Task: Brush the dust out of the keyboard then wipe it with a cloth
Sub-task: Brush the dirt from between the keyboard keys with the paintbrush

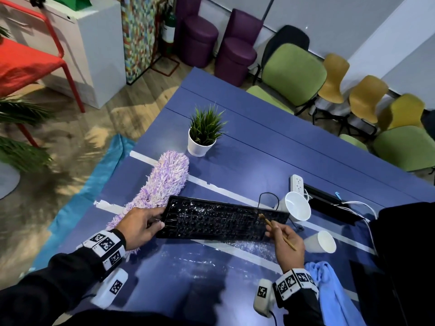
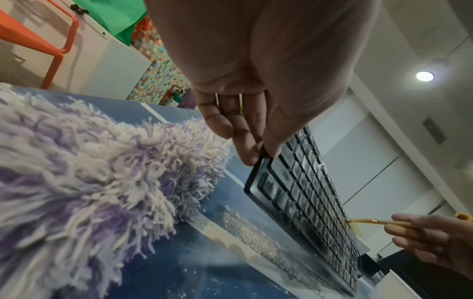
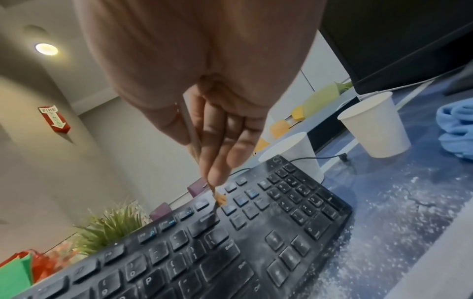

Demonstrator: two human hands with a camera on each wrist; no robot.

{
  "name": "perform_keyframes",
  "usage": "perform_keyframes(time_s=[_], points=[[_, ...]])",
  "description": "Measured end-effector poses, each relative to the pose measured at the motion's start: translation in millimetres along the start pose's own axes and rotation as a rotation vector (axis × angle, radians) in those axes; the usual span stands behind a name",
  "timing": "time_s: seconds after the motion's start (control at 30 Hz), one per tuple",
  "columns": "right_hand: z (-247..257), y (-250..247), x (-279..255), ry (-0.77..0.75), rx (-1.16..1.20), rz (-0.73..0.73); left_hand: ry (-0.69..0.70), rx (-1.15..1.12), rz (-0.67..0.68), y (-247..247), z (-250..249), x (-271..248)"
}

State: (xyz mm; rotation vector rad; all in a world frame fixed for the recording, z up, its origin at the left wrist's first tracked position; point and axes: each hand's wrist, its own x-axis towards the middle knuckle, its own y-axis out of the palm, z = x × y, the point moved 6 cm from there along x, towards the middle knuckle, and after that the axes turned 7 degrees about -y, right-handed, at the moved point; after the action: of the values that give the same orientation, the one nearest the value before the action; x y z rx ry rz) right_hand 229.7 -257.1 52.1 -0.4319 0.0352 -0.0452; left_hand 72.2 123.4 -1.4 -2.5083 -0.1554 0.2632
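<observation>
Black dusty plastic keyboard [image 1: 219, 220] lies tilted on the blue table [image 1: 247, 147], left hand [image 1: 138, 225] pinching its nine-o'clock edge, right hand [image 1: 286, 243] pinching a thin wooden brush [image 1: 277, 230] on its three-o'clock keys.

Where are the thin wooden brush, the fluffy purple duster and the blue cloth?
Thin wooden brush [image 1: 280, 234], head view, mid-handle.
Fluffy purple duster [image 1: 168, 177], head view, middle of its pile.
Blue cloth [image 1: 329, 285], head view, its folds.
</observation>
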Motion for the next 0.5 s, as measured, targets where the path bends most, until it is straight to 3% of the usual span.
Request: perform_keyframes(time_s=[0.1,0.2,0.23,0.33,0.37,0.47,0.5], points=[[0,-2,-1,0.022,0.004,-0.104,-0.017,-0.001,0.016,5,5,0],[9,19,-11,0.013,0.021,0.113,-0.048,0.005,-0.017,7,14,0],[9,20,-11,-0.006,0.004,0.105,-0.055,0.018,-0.026,7,16,0],[6,0,-2,-0.006,-0.053,-0.149,-0.038,0.027,-0.037,5,7,0],[5,0,-1,0.006,-0.047,-0.131,-0.031,0.024,-0.037,5,6,-1],[18,22,-9,0.03,0.053,0.154,-0.035,-0.02,-0.04,5,5,-3],[23,26,-12,0.022,0.075,0.185,-0.021,-0.02,-0.039,5,4,-4]])
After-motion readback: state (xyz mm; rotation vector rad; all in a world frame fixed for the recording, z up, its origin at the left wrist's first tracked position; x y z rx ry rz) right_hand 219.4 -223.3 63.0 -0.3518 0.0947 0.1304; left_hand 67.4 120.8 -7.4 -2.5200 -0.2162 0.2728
